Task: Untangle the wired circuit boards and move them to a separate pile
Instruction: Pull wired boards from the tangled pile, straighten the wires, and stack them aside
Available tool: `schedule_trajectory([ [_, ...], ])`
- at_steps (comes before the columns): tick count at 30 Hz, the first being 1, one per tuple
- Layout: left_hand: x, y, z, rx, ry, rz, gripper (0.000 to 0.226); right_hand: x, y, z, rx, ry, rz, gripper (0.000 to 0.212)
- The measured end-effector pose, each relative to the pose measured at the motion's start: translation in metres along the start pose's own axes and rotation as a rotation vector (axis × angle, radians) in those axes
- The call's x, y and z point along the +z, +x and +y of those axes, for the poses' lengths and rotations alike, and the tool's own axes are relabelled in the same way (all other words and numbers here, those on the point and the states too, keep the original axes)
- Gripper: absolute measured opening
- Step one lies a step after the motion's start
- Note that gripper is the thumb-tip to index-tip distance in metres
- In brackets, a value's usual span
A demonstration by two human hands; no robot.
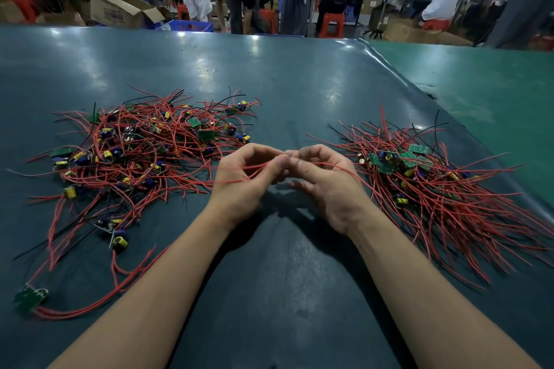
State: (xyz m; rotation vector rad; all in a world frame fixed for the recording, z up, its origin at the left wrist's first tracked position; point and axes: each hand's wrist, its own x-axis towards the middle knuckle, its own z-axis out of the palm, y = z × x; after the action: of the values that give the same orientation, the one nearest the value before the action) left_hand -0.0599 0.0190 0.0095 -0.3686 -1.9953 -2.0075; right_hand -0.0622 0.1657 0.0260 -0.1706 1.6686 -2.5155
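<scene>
your two bare hands meet above the middle of the dark teal, glossy counter (269, 75), fingertips almost touching. your left hand (248, 177) has its fingers curled and pinches thin red wires (239, 180) between thumb and forefinger; the strands run leftward from the pinch across your palm. your right hand (323, 183) is curled too, its thumb and forefinger closing on the same spot, where a small wired circuit board (284, 156) with a yellow and blue part peeks out between the fingertips of both hands. most of that board is hidden by your fingers. one red strand arcs over the back of your right hand toward the right side of the counter.

the tangled heap of red-wired green circuit boards (144, 147), with yellow and blue components and a few black wires, spreads over the left half of the counter, just beside your left hand. a loose green board with long red leads (30, 298) lies apart near the counter's near left corner. the tidier pile of boards with red wires fanned out (425, 177) sits toward the right edge, its boards clustered at the far end and the wires trailing toward the near right corner. a lighter green surface (485, 81) adjoins the counter beyond its right edge.
</scene>
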Motion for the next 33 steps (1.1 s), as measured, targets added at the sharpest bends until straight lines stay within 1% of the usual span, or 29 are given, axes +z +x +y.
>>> schedule_trajectory([
  [1,-0.001,0.001,0.000,-0.014,-0.051,0.031,0.006,0.000,0.001,-0.002,0.019,0.078,0.021,0.013],
  [3,-0.003,0.003,0.000,-0.061,-0.177,0.076,0.014,-0.002,0.004,-0.007,0.051,0.256,0.080,0.013],
  [5,-0.004,0.004,-0.001,-0.098,-0.276,0.074,0.019,-0.006,0.007,-0.010,0.056,0.394,0.128,0.011],
  [6,-0.004,0.005,-0.001,-0.105,-0.302,0.065,0.020,-0.007,0.007,-0.009,0.060,0.419,0.129,0.008],
  [7,-0.004,0.005,-0.002,-0.105,-0.317,0.059,0.020,-0.006,0.007,-0.008,0.069,0.413,0.113,0.009],
  [9,-0.004,0.005,-0.003,-0.100,-0.317,0.050,0.021,-0.004,0.005,-0.004,0.087,0.342,0.052,0.019],
  [11,-0.004,0.004,-0.003,-0.116,-0.313,0.029,0.024,-0.001,0.003,0.000,0.073,0.247,0.018,0.015],
  [14,-0.005,0.003,-0.003,-0.139,-0.288,0.007,0.029,0.001,0.003,0.003,0.029,0.112,0.059,0.022],
  [16,-0.004,0.003,-0.001,-0.137,-0.251,0.015,0.029,0.001,0.003,0.003,0.011,0.045,0.076,0.019],
  [18,-0.001,0.002,0.000,-0.111,-0.201,0.021,0.024,0.001,0.002,0.002,-0.002,0.001,0.099,0.016],
  [20,0.000,0.000,0.000,-0.082,-0.166,0.025,0.015,0.001,0.001,0.003,-0.015,-0.022,0.136,0.015],
  [22,0.001,-0.002,0.000,-0.068,-0.155,0.039,0.014,0.002,0.001,0.002,-0.022,-0.025,0.153,0.015],
  [24,0.001,-0.001,0.002,-0.057,-0.148,0.054,0.015,0.001,0.002,0.001,-0.046,-0.020,0.196,0.014],
  [28,-0.001,0.000,0.004,-0.051,-0.152,0.077,0.018,-0.007,0.008,-0.007,-0.120,0.066,0.365,0.009],
  [31,-0.004,0.001,0.004,-0.057,-0.222,0.091,0.025,-0.015,0.012,-0.012,-0.176,0.124,0.473,0.015],
  [33,-0.006,0.002,0.003,-0.070,-0.268,0.102,0.020,-0.020,0.014,-0.014,-0.222,0.141,0.535,0.020],
])
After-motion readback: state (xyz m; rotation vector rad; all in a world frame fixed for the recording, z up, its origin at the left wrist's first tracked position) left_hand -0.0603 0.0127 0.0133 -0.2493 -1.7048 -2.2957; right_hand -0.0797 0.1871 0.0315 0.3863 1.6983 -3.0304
